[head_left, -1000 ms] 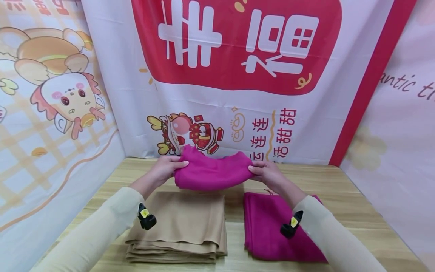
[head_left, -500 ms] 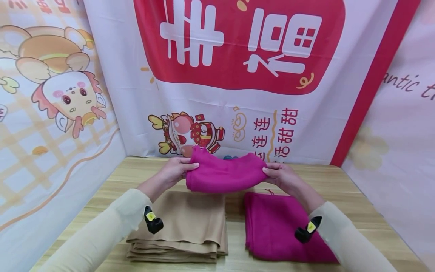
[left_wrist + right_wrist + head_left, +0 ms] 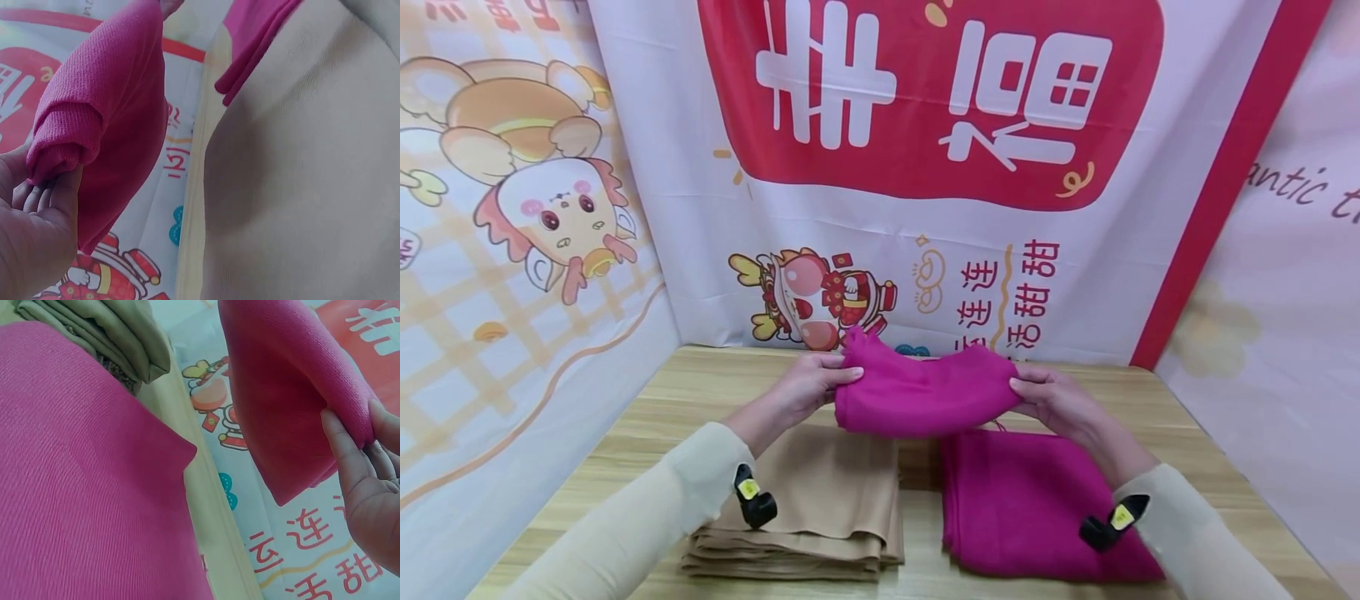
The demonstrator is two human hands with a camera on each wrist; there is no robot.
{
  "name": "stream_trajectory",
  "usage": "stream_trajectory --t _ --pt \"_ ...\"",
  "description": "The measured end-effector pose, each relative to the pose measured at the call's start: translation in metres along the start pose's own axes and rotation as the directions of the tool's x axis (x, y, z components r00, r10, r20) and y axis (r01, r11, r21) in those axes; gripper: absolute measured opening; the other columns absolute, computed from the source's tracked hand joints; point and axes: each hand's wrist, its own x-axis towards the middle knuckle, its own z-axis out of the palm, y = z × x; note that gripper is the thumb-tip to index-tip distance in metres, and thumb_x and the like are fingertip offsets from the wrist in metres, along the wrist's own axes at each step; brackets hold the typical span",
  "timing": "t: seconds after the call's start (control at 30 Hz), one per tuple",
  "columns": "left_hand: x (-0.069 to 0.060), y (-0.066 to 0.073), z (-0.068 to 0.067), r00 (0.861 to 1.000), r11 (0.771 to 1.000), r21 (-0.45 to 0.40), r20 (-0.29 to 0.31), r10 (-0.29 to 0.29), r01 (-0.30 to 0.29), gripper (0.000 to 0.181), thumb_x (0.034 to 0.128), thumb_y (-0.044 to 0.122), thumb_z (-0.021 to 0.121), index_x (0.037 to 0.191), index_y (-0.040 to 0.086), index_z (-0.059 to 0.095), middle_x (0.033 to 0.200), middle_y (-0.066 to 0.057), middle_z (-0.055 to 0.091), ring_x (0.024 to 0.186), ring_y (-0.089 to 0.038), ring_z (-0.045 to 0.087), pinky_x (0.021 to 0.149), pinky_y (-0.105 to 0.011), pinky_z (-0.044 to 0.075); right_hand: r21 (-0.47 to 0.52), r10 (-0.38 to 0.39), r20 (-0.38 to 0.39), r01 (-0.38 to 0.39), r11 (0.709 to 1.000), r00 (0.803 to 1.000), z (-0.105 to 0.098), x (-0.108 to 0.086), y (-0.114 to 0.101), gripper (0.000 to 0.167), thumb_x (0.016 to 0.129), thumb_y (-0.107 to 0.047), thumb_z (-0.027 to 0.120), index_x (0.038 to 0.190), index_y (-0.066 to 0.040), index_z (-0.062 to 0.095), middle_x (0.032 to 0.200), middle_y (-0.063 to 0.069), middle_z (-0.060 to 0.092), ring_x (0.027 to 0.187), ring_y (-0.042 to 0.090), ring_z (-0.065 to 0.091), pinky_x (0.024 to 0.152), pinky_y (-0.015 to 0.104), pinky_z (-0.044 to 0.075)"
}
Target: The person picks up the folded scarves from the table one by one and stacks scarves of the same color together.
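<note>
A folded magenta cloth (image 3: 928, 392) is held up off the table between both hands and sags a little in the middle. My left hand (image 3: 812, 385) pinches its left end, thumb on top; in the left wrist view the rolled layers of that end show between thumb and fingers. The right end is pinched by my right hand (image 3: 1054, 400), as the right wrist view also shows. Below and to the left lies a folded stack of tan cloth (image 3: 820, 492). Another folded magenta cloth (image 3: 1030, 500) lies at the lower right, partly behind the right forearm.
Both stacks lie on a wood-grain table (image 3: 722, 375), with a strip of bare wood between them. A printed white and red curtain (image 3: 880, 217) hangs behind the table. Printed cloth walls stand at the left (image 3: 535, 250) and right sides.
Both hands have moved to the right and slightly nearer, carrying the magenta cloth from above the tan stack toward the other magenta cloth. The two stacks on the table stay in place.
</note>
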Motion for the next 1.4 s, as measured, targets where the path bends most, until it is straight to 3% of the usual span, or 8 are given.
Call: stream_trajectory --t 0.4,0.83,1.07,1.4 --pt "-0.002 -0.005 0.024 1.0 0.998 -0.059 0.03 0.002 0.0 0.033 0.0909 0.008 0.069 0.121 -0.005 0.064 0.104 -0.014 0.07 0.082 -0.019 0.069 0.076 -0.031 0.057 -0.023 0.014 0.002 -0.014 1.0 1.0 -0.016 -0.022 -0.007 0.03 0.101 -0.001 0.046 0.103 -0.012 0.074 0.103 0.005 0.07 0.094 0.016 0.068 0.088 0.031 0.053" --pt "-0.004 -0.013 0.053 0.994 0.995 -0.092 0.092 0.057 -0.048 0.031 0.0916 0.007 0.067 0.119 -0.009 0.064 0.102 -0.015 0.071 0.081 -0.018 0.069 0.077 -0.032 0.057 0.0 -0.027 0.094 0.027 1.0 0.995 -0.036 -0.048 -0.012 0.035 0.103 -0.001 0.04 0.111 -0.013 0.072 0.109 0.003 0.069 0.099 0.018 0.067 0.09 0.03 0.052" --pt "-0.008 -0.014 0.067 0.993 0.995 -0.093 0.106 0.057 -0.047 0.033 0.0914 0.007 0.068 0.119 -0.009 0.063 0.1 -0.014 0.072 0.08 -0.016 0.069 0.077 -0.032 0.057 -0.029 -0.022 0.087 0.025 0.999 0.996 -0.047 -0.062 -0.015 0.037 0.104 -0.001 0.038 0.113 -0.014 0.072 0.112 0.002 0.069 0.1 0.016 0.067 0.089 0.031 0.052" --pt "-0.01 -0.017 0.084 0.99 0.991 -0.126 0.128 0.058 -0.041 0.031 0.0912 0.007 0.068 0.118 -0.007 0.065 0.101 -0.014 0.071 0.079 -0.015 0.069 0.074 -0.029 0.057 0.011 -0.079 0.182 0.078 0.997 0.98 -0.063 -0.078 -0.016 0.044 0.104 0.004 0.03 0.115 -0.009 0.07 0.11 0.003 0.069 0.099 0.014 0.066 0.088 0.029 0.053"
